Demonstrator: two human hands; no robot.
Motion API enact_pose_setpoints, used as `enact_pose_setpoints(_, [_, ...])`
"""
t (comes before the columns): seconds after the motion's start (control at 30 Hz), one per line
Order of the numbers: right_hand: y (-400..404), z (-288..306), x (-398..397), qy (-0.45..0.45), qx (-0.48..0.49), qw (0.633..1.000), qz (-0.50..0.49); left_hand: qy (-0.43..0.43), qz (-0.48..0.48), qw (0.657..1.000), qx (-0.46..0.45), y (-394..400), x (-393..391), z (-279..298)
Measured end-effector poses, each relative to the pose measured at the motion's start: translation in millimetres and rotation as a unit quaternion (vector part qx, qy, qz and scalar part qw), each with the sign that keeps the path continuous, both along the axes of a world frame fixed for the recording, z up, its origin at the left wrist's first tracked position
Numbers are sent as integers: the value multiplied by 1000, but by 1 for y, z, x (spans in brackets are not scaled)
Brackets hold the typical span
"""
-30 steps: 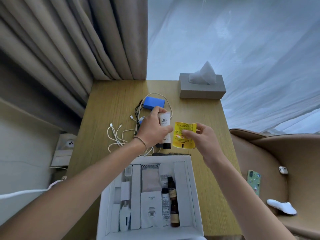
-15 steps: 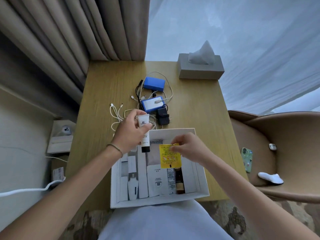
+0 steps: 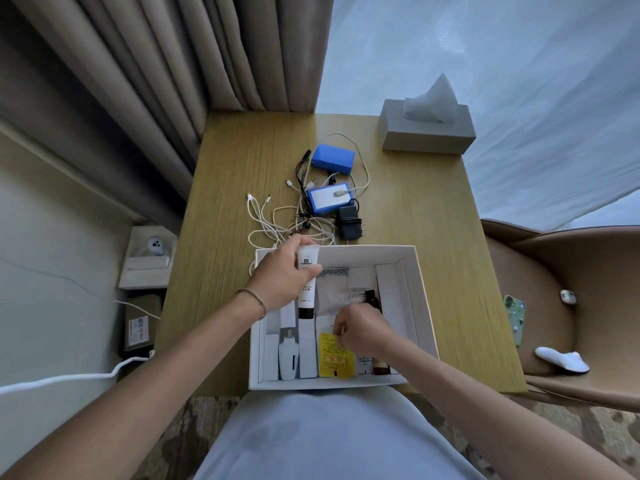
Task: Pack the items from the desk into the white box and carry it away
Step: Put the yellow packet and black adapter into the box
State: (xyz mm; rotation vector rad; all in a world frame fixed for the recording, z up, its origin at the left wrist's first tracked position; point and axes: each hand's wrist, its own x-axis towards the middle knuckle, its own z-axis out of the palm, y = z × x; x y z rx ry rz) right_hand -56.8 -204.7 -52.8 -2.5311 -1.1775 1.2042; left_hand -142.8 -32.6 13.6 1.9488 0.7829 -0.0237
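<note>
The white box [image 3: 420,292] sits at the desk's near edge, holding white packets, small bottles and cartons. My left hand [image 3: 280,280] grips a white tube with a black cap [image 3: 307,289] over the box's left half. My right hand [image 3: 362,332] is low inside the box and pinches the top edge of a yellow sachet [image 3: 334,356], which lies against the near wall. On the desk behind the box lie two blue packs [image 3: 333,158], a black charger [image 3: 349,221] and tangled white cables [image 3: 277,223].
A grey tissue box [image 3: 427,131] stands at the desk's [image 3: 450,237] far right corner. Curtains hang behind on the left. A tan chair [image 3: 588,271] at the right carries a phone, a small white case and a white object. A white cord runs at the lower left.
Both hands came back from over the desk to the box. The yellow sachet went down into the box's near side; the tube now hangs over the left compartments.
</note>
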Motion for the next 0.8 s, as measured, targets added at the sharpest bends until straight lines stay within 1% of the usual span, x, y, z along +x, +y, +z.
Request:
enact_pose_setpoints(0.1, [-1, -6, -7, -24, 8, 1000, 6, 41, -27, 999, 9, 0, -1, -7])
enact_pose_setpoints(0.23, [-5, -8, -5, -101, 47, 993, 31, 79, -50, 996, 9, -7, 1, -22])
enact_pose_setpoints(0.3, [-7, -7, -1, -117, 66, 991, 25, 102, -63, 993, 20, -12, 4, -32])
enact_pose_setpoints(0.43, [-14, 1, 12, -119, 101, 988, -19, 129, -69, 989, 36, -20, 14, -51])
enact_pose_setpoints(0.6, [-24, 14, 22, -105, 119, 985, -62, 139, -47, 984, 102, -32, 23, -67])
enact_pose_setpoints(0.67, [-28, 17, 24, -92, 123, 985, -75, 141, -42, 982, 117, -35, 25, -71])
enact_pose_setpoints(0.8, [-30, 20, 25, -70, 138, 983, -97, 128, -62, 977, 159, -39, 27, -77])
